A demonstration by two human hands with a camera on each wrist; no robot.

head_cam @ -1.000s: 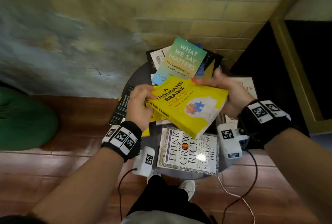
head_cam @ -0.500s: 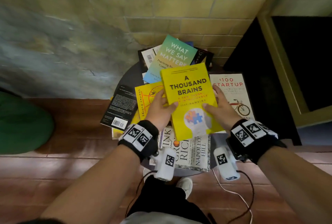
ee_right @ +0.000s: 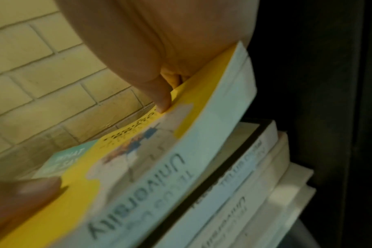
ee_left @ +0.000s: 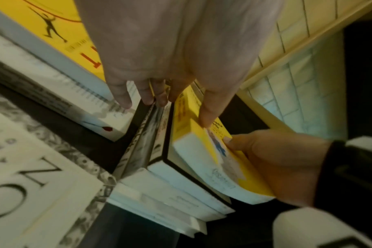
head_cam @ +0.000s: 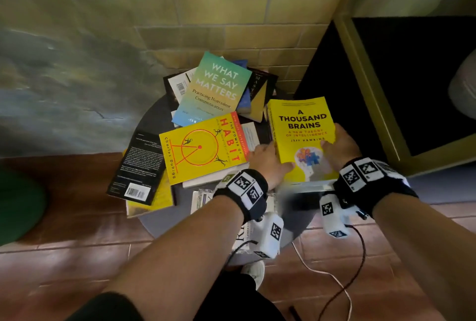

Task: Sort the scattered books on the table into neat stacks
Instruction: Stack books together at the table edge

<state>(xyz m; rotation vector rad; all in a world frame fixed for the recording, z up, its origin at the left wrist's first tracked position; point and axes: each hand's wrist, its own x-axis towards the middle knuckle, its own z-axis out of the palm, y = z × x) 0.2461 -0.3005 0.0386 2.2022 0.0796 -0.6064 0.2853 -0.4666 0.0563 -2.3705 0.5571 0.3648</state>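
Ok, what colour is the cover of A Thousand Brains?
Bright yellow with black title lettering on A Thousand Brains; clearest in the head view.

Covers read "A Thousand Brains" (head_cam: 302,137), "The Power of Habit" (head_cam: 203,149), "What We Say Matters" (head_cam: 213,90).

A Thousand Brains (head_cam: 301,137) tops the right stack (ee_left: 181,193), Habit book (head_cam: 203,149) to its left
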